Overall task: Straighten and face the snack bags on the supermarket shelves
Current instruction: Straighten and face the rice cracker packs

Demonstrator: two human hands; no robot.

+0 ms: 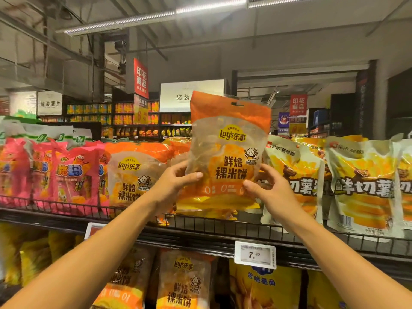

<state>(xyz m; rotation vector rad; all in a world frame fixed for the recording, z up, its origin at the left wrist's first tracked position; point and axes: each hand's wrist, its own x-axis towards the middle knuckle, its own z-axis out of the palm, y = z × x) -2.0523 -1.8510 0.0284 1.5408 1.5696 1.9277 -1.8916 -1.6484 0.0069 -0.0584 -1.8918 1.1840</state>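
Above the front rail of the top shelf (200, 221), near its middle, both hands hold one orange Lay's bag (227, 150) upright, label facing out. Left hand (176, 186) grips the bag's lower left edge, thumb across the front, other fingers hidden behind; right hand (265, 190) grips the lower right edge the same way, thumb on front. The bag stands higher than its neighbours, its bottom looking to be at or just above the flattened orange packs (214, 204) lying behind the rail; can't tell if it rests on them or is fully lifted. Step in hand, as I judge it: facing this one bag, mid-placement. Next move likely calls for lowering it straight into the gap between the leaning Lay's bag (131, 179) on the left and the yellow bear chip bags (294, 175) on the right, base behind the rail, front square to the aisle, without knocking the neighbours. The left Lay's bag tilts and probably needs straightening after. Pink snack bags (66, 175) sit toward the shelf's left end, more yellow chip bags (365, 186) toward the right end, cut off by the frame. Price tag (255, 255) clips to the shelf's front edge, small text unreadable. The lower shelf's bags (182, 284) are partly cut off at the bottom and dim. The gap's depth behind the held bag is hidden.
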